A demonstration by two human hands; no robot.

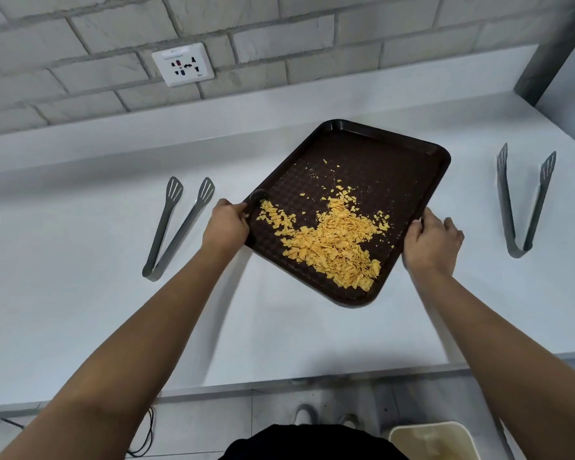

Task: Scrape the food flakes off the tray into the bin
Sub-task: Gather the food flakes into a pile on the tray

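Left hand (225,224) and right hand (433,242) each grip tray (409,180) edges at 9 and 3 o'clock, likely to carry flakes (332,244) to bin (432,439).

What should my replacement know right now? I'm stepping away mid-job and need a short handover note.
Left hand: grips the tray's left edge, fingers curled over the rim.
Right hand: holds the tray's right edge.
Tray: over the white counter, turned at an angle.
Flakes: all piled on the tray's near half.
Bin: on the floor below the counter edge, to the right.
Tongs: one pair at left, one at right, both untouched on the counter.
Done: tray gripped. Left: carry it over the bin, scrape flakes in.
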